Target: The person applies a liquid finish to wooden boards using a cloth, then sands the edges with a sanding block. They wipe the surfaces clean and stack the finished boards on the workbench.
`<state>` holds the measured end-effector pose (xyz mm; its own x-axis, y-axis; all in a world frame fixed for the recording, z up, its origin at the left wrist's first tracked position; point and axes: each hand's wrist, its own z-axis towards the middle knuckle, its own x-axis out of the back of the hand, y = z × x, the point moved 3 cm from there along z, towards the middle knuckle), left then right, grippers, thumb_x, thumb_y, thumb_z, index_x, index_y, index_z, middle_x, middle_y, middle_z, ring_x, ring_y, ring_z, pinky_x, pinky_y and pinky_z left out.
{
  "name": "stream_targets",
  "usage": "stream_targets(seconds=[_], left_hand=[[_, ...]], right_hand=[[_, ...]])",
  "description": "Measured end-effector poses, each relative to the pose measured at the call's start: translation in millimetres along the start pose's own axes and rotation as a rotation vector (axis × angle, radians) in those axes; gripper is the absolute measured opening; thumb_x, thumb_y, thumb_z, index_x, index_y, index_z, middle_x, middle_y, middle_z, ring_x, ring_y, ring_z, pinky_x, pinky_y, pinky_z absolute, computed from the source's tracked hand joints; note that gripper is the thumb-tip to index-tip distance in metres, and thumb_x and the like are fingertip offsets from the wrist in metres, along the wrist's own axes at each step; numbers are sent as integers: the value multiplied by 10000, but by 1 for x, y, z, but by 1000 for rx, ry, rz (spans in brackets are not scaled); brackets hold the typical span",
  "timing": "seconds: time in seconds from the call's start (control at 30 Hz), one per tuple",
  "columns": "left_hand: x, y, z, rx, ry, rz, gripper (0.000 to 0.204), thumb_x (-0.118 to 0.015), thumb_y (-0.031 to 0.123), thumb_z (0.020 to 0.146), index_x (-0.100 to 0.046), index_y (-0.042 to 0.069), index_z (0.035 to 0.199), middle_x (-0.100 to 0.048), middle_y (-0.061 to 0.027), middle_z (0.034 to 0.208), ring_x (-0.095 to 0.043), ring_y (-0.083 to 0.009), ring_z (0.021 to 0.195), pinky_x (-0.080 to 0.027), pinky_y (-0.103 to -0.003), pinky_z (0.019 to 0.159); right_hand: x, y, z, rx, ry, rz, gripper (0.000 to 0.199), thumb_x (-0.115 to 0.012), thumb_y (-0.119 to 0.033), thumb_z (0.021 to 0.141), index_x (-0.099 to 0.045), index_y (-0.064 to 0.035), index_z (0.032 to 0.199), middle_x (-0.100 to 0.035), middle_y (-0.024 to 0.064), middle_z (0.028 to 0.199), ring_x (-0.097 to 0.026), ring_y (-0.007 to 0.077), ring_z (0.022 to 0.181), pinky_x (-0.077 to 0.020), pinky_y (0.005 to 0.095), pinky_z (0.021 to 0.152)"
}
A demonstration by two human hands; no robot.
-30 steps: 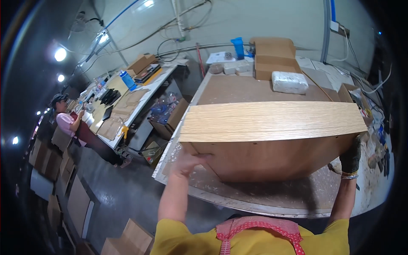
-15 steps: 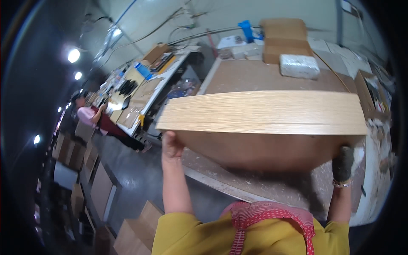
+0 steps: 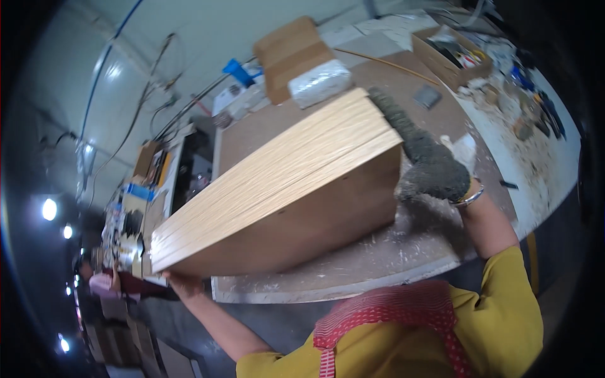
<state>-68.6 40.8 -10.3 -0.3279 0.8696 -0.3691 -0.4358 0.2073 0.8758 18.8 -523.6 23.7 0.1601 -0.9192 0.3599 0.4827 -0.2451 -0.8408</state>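
Note:
I hold a stack of boards with pale wood-grain edges in both hands, tilted above the worktable. Its lower side is a brown face with small holes. My bare left hand grips the low left end from beneath, its fingers partly hidden by the boards. At the raised right end, my right hand, in a dark grey work glove, is closed around the end, with fingers along the far edge and the thumb on the near side.
Further back on the table lie a bubble-wrapped package, an open cardboard sheet, a small grey block and a thin stick. A box of odds and ends stands at the back right. A person works at the left bench.
The boards have turned from nearly level to slanting, left end lower and nearer me, right end raised. My view has swung to the right. Both hands keep their hold.

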Motion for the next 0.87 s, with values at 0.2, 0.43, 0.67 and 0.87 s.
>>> stream_targets(seconds=[0.2,0.43,0.67,0.87], left_hand=[[-47,1,-5,77,-87,25,943,-788,573,656,-431,132,1410,-496,-67,1389,-465,-267,1277,-417,-473,1035],[-45,-7,-10,49,-89,0,864,-766,569,708,-467,112,1378,-533,-67,1348,-498,-270,1239,-424,-465,1022],[-38,-6,4,-21,-150,-10,860,-784,536,715,-463,89,1376,-543,-66,1336,-505,-257,1232,-418,-429,1030],[-26,-59,41,87,-20,22,892,-768,579,696,-433,172,1416,-486,-61,1410,-437,-277,1305,-341,-527,1090]], right_hand=[[-38,-1,0,-139,203,265,755,-832,-289,699,-461,-1,1290,-611,114,1157,-572,191,1040,-474,343,899],[-30,78,-23,-71,370,116,336,-675,-168,849,-567,-19,1130,-627,76,1035,-590,184,949,-500,307,800],[15,147,-44,-6,214,-499,364,-483,-92,954,-507,22,1298,-539,183,1304,-510,330,1198,-393,381,1023],[134,181,-139,-438,744,-361,348,-516,-193,943,-587,-48,1251,-606,92,1190,-572,176,1022,-485,316,841]])
